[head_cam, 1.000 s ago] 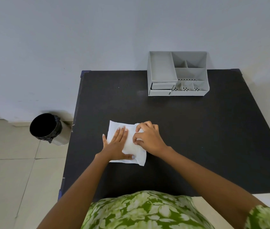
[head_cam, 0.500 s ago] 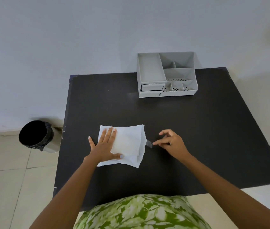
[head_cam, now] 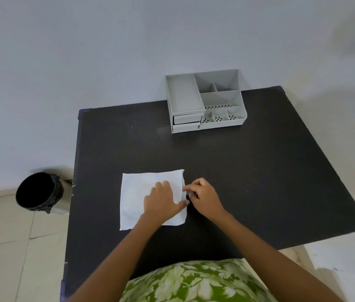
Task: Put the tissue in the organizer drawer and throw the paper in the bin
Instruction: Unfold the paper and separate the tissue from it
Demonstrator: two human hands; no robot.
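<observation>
The right hand [head_cam: 204,198], which half a second ago was resting on the tabletop [head_cam: 259,171] away from the white tissue [head_cam: 137,192], is now coming back to the tissue's right edge, its fingers pinching together there; whether they are clamped on the edge or on something tucked under it, I cannot tell. The left hand [head_cam: 163,201] is sliding rightward across the tissue and pressing it flat, its grip apart. The tissue is lying well in front of the grey organizer [head_cam: 204,101], whose drawers appear closed. The bin [head_cam: 38,190] is standing on the floor, left of the tissue. Judging by this, separating is still underway, so neither placing step has begun.
</observation>
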